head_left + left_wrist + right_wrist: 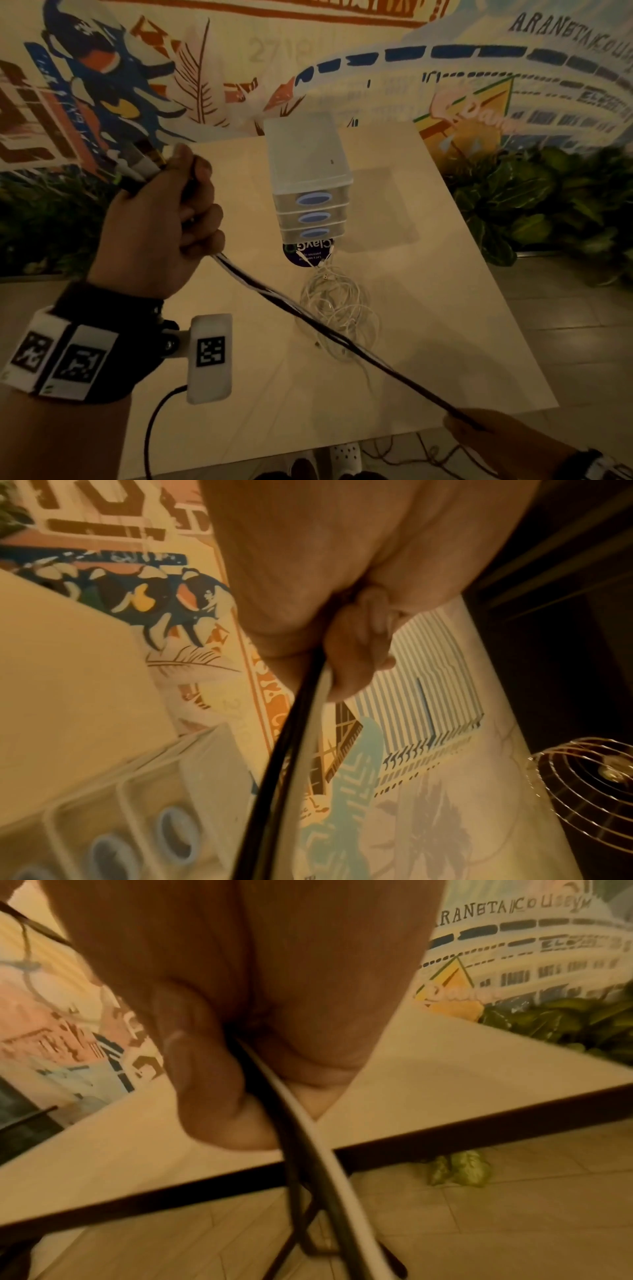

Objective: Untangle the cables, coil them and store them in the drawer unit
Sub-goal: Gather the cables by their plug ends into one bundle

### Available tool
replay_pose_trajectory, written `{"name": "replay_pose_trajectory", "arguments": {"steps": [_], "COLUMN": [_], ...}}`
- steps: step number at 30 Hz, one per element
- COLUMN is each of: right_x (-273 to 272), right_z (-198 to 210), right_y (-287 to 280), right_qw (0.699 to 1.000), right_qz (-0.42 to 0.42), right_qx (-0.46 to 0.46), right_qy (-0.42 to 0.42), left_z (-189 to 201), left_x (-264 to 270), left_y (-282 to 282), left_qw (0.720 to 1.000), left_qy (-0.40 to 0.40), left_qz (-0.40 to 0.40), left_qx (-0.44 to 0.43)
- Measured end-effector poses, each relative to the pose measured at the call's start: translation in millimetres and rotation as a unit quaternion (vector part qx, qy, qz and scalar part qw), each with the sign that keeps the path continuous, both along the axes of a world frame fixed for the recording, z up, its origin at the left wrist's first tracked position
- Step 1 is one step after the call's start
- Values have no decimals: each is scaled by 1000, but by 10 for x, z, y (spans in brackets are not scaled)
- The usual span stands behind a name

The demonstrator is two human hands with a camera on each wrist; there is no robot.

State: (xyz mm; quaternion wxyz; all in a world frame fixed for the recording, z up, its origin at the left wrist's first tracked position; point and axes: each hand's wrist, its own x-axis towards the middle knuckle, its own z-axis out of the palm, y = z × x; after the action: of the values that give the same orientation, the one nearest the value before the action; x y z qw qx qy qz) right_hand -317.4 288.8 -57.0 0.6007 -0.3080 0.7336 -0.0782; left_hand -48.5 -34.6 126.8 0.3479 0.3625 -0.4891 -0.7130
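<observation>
A bundle of black and white cables [342, 337] is gripped in the left hand [161, 219], whose fingers are curled round it above the left part of the table [445, 308]. Several plug ends [137, 164] (the exact number cannot be counted through the blur) stick out past the thumb side of that fist. In the left wrist view, two black strands and one white strand [294, 737] can be told apart where they leave the fingers [359, 653].

The bundle is stretched taut and slanting down to the right hand [479, 435], where it is pinched between curled fingers and thumb at the near edge of the table; below that hand one white strand and at least one dark strand [308, 1150] hang toward the floor.

One loose tangle of thin white cable [337, 305] is left lying on the table under the stretched bundle. Just beyond it, one round dark label [308, 253] is seen, and behind that one translucent drawer unit [308, 178] with three drawers, all pushed in.
</observation>
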Motion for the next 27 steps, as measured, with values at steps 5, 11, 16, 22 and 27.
{"name": "replay_pose_trajectory", "arguments": {"steps": [5,11,16,22,27], "right_x": [-141,-301,-352,-263,-163], "right_z": [-23,320,596,377,-9], "right_y": [250,-126,-942,-2162,-2893], "right_qw": [994,989,953,933,955], "right_qz": [98,114,100,56,135], "right_qx": [-22,-90,-251,-338,-212], "right_qy": [40,33,134,107,155], "left_z": [-275,-355,-302,-346,-408], "left_x": [-75,-166,-183,-157,-64], "left_y": [153,242,275,347,336], "left_qw": [999,998,996,995,995], "left_qy": [13,10,7,5,2], "left_qz": [-12,-50,-58,-68,-68], "left_qx": [34,47,69,71,75]}}
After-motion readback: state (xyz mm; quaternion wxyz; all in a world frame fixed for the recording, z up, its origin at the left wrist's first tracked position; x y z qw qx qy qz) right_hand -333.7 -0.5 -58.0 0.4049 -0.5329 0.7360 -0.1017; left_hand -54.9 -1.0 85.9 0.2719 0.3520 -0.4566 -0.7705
